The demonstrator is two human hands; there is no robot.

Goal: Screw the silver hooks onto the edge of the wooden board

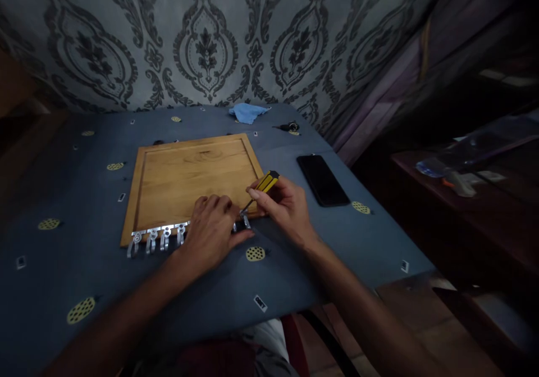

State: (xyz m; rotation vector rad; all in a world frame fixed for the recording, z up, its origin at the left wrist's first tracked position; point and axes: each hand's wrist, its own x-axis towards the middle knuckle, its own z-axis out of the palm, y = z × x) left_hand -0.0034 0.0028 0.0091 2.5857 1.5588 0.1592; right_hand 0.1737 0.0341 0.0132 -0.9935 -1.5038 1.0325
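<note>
A framed wooden board (193, 175) lies on the table, with a metal hook rail (158, 232) along its near edge. Several silver hooks stick out from the rail toward me. My left hand (214, 222) is laid over the right half of the rail, fingers on the board and thumb below the edge, hiding some hooks. My right hand (286, 203) grips a yellow and black screwdriver (266, 182) by its handle. The shaft slants down to the rail's right end, beside my left fingers. The screw at its tip is too small to make out.
A black phone (323, 180) lies right of the board. Toward the back are a blue cloth (247, 113) and a small dark object with a pointed end (288, 126). A patterned wall covering (206, 45) rises behind the table. To the right, a dark red surface (438, 180) holds plastic-wrapped items.
</note>
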